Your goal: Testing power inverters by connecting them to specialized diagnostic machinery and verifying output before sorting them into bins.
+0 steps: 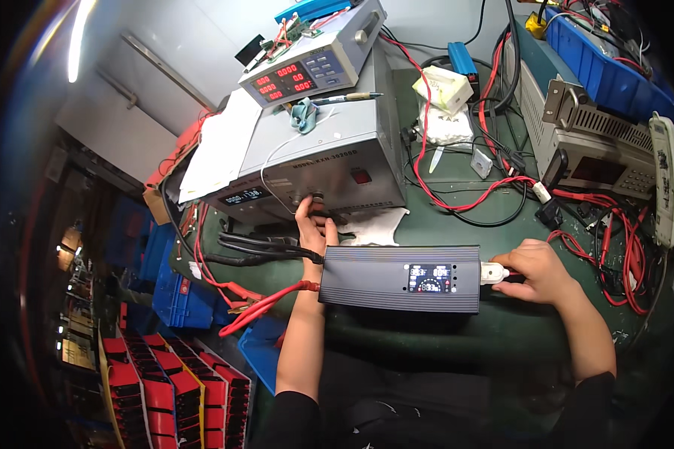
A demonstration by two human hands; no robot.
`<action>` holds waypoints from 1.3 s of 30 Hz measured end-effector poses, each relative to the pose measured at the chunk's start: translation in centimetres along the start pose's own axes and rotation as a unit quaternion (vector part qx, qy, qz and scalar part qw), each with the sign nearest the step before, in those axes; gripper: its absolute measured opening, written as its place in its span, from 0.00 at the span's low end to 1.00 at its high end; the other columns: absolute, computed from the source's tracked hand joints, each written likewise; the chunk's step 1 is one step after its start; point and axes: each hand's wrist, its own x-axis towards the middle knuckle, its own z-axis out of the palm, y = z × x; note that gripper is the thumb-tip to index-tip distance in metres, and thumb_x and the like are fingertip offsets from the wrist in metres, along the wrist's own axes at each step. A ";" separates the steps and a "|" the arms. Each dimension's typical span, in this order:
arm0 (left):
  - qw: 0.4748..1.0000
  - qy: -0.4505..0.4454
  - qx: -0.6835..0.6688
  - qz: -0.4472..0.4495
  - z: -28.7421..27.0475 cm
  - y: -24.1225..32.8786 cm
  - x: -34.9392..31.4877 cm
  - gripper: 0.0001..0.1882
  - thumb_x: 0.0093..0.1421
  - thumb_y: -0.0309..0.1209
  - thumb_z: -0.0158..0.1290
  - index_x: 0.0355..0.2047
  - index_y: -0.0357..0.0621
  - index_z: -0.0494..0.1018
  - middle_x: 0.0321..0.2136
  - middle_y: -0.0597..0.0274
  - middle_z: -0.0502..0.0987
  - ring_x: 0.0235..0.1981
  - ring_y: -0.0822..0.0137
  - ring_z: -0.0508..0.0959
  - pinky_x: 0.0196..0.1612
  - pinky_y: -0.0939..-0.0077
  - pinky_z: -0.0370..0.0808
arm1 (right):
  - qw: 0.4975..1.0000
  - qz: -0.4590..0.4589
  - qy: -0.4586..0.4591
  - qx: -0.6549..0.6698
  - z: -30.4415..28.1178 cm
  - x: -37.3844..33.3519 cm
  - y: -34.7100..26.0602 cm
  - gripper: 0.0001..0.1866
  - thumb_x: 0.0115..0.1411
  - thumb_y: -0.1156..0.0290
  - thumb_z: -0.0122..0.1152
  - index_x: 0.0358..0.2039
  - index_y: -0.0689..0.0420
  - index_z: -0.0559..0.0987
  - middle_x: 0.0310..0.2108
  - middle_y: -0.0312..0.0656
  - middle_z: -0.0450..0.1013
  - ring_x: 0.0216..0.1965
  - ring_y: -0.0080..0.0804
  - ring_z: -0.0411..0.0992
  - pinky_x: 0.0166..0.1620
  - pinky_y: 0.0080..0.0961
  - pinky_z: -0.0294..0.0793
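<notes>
A dark grey ribbed power inverter (374, 280) with a lit display lies in front of me. My right hand (538, 271) is closed on a white plug (493, 273) at the inverter's right end. My left hand (312, 227) reaches up past the inverter's left end, its fingers pinching a small knob (317, 197) on the front of a grey power supply (329, 161). Black cables (258, 245) and thick red cables (262, 307) run from the inverter's left end. Part of my left forearm is hidden behind the inverter and these cables.
A meter with red digits (296, 78) sits on the power supply, beside a pen (347, 98). Papers (221, 146) hang at its left. Tangled red leads (629, 254), a bench instrument (599, 161) and a blue bin (614, 56) stand right. Red boxes (165, 389) are stacked lower left.
</notes>
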 end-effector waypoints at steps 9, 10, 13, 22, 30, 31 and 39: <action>0.997 0.023 -0.078 0.014 -0.6 -1.7 0.5 0.32 0.66 0.14 0.44 0.70 0.42 0.54 0.53 0.51 0.70 0.32 0.72 0.78 0.37 0.80 0.77 | 1.000 -0.001 0.001 0.003 0.3 -0.1 0.1 0.21 0.52 0.58 0.77 0.44 0.54 0.83 0.21 0.34 0.72 0.24 0.36 0.72 0.34 0.33 0.70; 0.998 0.015 -0.065 0.017 -0.6 -1.8 0.5 0.31 0.66 0.13 0.42 0.69 0.41 0.54 0.53 0.51 0.70 0.33 0.72 0.78 0.38 0.80 0.77 | 1.000 -0.004 0.005 0.007 0.3 -0.1 0.2 0.21 0.52 0.58 0.77 0.44 0.54 0.83 0.21 0.34 0.72 0.24 0.36 0.72 0.34 0.33 0.70; 0.997 0.009 -0.070 0.020 -0.4 -1.7 0.5 0.30 0.67 0.13 0.41 0.68 0.40 0.57 0.53 0.50 0.70 0.33 0.72 0.79 0.39 0.80 0.77 | 1.000 -0.003 0.001 0.001 0.1 0.1 0.0 0.21 0.52 0.58 0.77 0.44 0.54 0.83 0.21 0.34 0.72 0.24 0.36 0.72 0.34 0.33 0.70; 0.996 0.013 -0.087 -0.002 -0.5 -2.1 0.5 0.27 0.69 0.16 0.42 0.67 0.42 0.55 0.54 0.52 0.70 0.34 0.73 0.78 0.34 0.81 0.73 | 1.000 -0.005 0.015 0.010 0.5 -0.2 0.3 0.21 0.49 0.62 0.78 0.42 0.54 0.84 0.22 0.34 0.73 0.24 0.37 0.72 0.34 0.34 0.70; 0.994 0.022 -0.108 0.004 -0.2 -1.8 0.4 0.28 0.67 0.14 0.42 0.67 0.41 0.56 0.54 0.52 0.70 0.34 0.72 0.78 0.39 0.79 0.76 | 1.000 0.003 0.010 0.007 0.3 -0.1 0.0 0.21 0.49 0.62 0.78 0.42 0.54 0.84 0.21 0.34 0.73 0.24 0.37 0.72 0.35 0.33 0.70; 0.996 0.017 -0.086 0.002 -0.3 -2.0 0.4 0.28 0.67 0.14 0.43 0.66 0.39 0.57 0.53 0.51 0.70 0.34 0.71 0.79 0.40 0.79 0.77 | 1.000 0.005 0.009 0.008 0.3 -0.1 0.0 0.21 0.49 0.62 0.78 0.42 0.54 0.84 0.22 0.34 0.73 0.24 0.37 0.72 0.35 0.33 0.70; 0.992 0.031 -0.125 0.016 0.0 -2.4 0.3 0.32 0.65 0.13 0.44 0.69 0.42 0.55 0.54 0.51 0.69 0.35 0.72 0.77 0.41 0.79 0.77 | 1.000 0.005 0.007 0.010 0.4 -0.2 0.2 0.21 0.48 0.62 0.78 0.42 0.54 0.84 0.23 0.34 0.75 0.25 0.37 0.73 0.35 0.33 0.70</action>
